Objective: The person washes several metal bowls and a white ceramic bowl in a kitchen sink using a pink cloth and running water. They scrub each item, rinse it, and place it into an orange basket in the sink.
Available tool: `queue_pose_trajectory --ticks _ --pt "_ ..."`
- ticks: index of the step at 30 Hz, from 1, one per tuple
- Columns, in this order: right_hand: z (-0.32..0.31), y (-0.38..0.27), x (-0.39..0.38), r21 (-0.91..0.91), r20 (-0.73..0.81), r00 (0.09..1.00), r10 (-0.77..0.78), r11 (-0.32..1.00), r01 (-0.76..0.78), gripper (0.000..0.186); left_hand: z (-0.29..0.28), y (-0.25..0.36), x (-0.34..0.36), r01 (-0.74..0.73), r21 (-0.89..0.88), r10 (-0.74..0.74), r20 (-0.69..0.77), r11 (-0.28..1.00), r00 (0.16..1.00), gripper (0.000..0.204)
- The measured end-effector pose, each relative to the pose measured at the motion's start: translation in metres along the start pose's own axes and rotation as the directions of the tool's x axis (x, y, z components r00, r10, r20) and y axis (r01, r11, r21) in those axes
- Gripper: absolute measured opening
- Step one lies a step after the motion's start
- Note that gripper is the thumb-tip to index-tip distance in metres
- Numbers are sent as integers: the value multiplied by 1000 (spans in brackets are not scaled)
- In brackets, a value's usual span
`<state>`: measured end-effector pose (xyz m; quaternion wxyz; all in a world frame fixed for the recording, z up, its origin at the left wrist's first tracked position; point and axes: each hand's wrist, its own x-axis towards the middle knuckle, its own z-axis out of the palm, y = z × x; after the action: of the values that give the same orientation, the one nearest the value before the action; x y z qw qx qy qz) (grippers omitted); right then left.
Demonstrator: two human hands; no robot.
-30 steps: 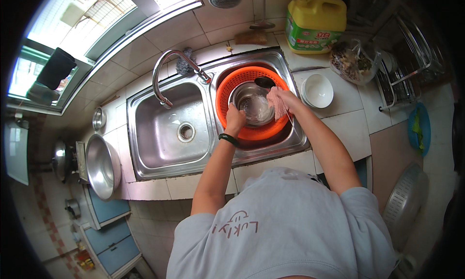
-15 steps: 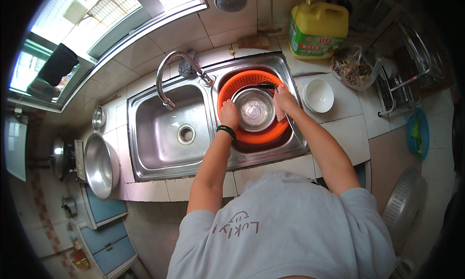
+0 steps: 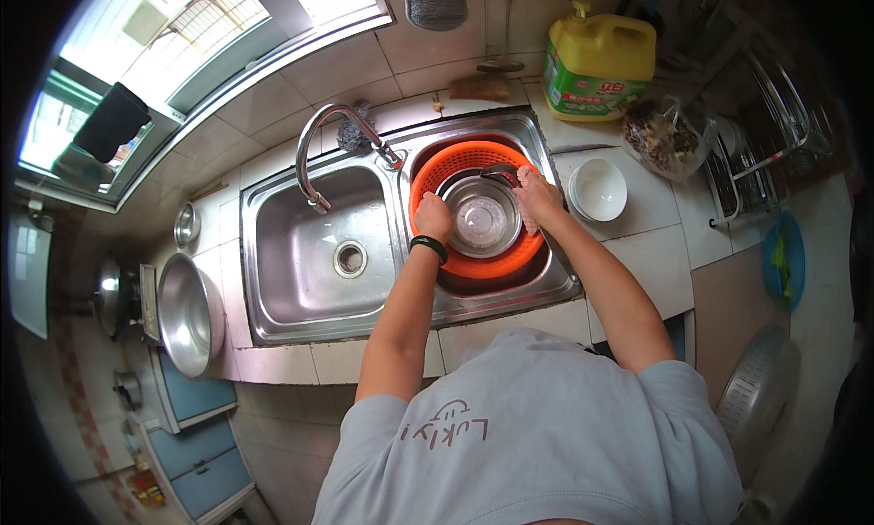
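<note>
White-tiled table [image 3: 646, 270], curved chrome faucet [image 3: 302, 156] over steel sink [image 3: 314, 275], white ceramic bowls [image 3: 601, 190], yellow plastic jug [image 3: 596, 65], round steel bowl [image 3: 484, 219] inside orange perforated basket [image 3: 448, 163], left fingers [image 3: 437, 206] gripping bowl's rim, right fingers [image 3: 532, 193] pinching pink cloth [image 3: 530, 223]

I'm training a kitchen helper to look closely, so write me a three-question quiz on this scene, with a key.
1. Fill in: the basket around the metal bowl is ___ in colour.
2. Which hand has the pink cloth? A) left B) right C) neither
3. True or false: the faucet has its spout over the left basin.

Key: 1. orange; 2. B, the right hand; 3. true.
</note>
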<state>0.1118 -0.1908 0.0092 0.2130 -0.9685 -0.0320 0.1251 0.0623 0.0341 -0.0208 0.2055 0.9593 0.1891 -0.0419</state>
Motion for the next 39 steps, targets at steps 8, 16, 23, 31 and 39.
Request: queue_pose_trajectory --ticks 8,16,23,31,39 --pt "14 2 9 157 -200 979 -50 984 83 36 -10 1 -5 42 -40 -41 18 998 999 29" --pt "14 -22 -33 331 -195 944 -265 888 318 26 -25 19 -6 -11 -36 12 43 999 999 30" --pt "31 -30 -70 448 152 861 -486 810 378 23 -26 26 -11 -228 20 228 -23 974 973 27" --pt "8 -27 -69 250 311 669 -675 737 628 28 -17 5 -20 -218 -182 220 -14 959 976 28" --pt "6 -44 -78 190 352 660 -664 741 644 34 -21 -5 -26 -106 -299 155 145 948 977 45"
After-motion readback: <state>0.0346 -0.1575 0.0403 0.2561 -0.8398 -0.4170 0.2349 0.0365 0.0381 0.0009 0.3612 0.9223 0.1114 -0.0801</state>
